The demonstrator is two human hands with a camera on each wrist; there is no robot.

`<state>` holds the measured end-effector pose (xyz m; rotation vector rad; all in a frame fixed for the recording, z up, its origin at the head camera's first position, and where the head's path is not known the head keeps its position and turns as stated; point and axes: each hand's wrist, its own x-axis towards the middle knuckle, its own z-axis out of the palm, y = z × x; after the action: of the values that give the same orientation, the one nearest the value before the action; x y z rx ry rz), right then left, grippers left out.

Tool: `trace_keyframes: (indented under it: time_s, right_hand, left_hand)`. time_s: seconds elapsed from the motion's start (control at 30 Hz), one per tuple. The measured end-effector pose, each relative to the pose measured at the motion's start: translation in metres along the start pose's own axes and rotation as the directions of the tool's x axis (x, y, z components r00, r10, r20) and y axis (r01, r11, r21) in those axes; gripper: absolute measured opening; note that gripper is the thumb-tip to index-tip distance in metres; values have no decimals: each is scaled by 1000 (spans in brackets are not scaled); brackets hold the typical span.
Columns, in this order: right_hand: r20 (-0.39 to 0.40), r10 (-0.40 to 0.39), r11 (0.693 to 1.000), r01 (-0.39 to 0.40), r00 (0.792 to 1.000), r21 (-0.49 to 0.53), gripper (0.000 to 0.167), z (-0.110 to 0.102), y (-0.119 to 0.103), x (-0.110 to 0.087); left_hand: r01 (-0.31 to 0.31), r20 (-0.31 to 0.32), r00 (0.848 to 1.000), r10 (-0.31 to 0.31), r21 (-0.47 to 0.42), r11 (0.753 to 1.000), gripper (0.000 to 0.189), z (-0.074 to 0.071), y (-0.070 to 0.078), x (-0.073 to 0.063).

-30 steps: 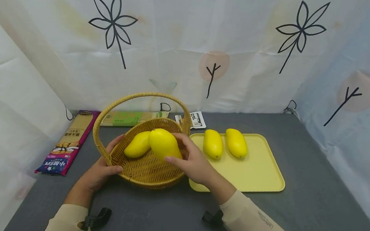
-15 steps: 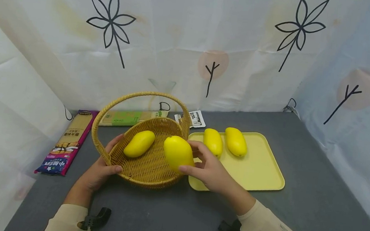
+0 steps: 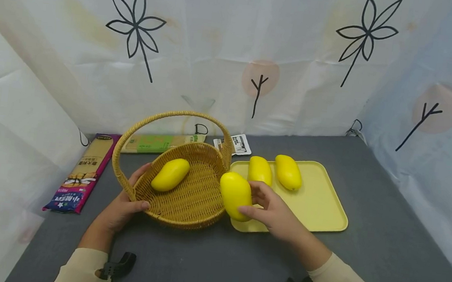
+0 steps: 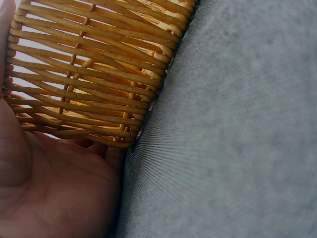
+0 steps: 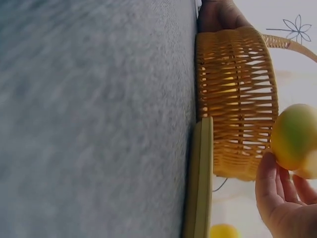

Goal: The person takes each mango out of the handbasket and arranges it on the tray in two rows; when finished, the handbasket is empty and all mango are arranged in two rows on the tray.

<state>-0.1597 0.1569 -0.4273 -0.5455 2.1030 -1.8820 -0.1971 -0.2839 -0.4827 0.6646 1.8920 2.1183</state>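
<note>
1. Head view: check out the right hand (image 3: 276,211) pinching a yellow mango (image 3: 235,196) between thumb and fingers, just beside the right rim of the wicker basket (image 3: 193,201) and in front of the near left corner of the tray (image 3: 319,204). Also got the left hand (image 3: 123,208) gripping the basket's left side, with the thumb over the rim. Can spot a second mango (image 3: 171,175) lying inside, plus two more mangoes (image 3: 288,172) on the tray. Looks smooth and glossy, so maybe slippery; best grabbed round the fat middle.
2. Left wrist view: see palm against woven wall. Can't make out the fingertips. Probably light and stiff, with a little spring in the weave; fine to hold by the rim.
3. Right wrist view: find the held mango up off the table (image 3: 197,265), with fingers against its underside. Can't tell about basket contact. Guessing firm, not heavy; might bruise if real.
</note>
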Motion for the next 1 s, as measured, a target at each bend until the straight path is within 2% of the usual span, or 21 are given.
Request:
trace_keyframes:
  time_s: [0.2,0.33,0.5,0.73,1.0]
  right_hand:
    - [-33,114,993,-113,993,25,63,-11,7,-6]
    - [-87,202,979,-202,975,9,65,-18,12,-9]
    - [-102,272,962,-274,957,-11,66,-22,18,-9]
    - [-130,322,939,-334,938,-85,73,-23,21,-8]
    - [-160,321,929,-343,934,-138,65,-23,23,-8]
  left_hand:
    - [0,4,1000,0,0,1000,101,0,-1,1]
    - [-7,5,1000,7,1,1000,100,0,-1,1]
    - [-16,8,1000,16,-6,1000,101,0,-2,0]
    - [-8,7,1000,8,-10,1000,101,0,-1,0]
    - [-15,11,1000,15,-10,1000,101,-1,0,1]
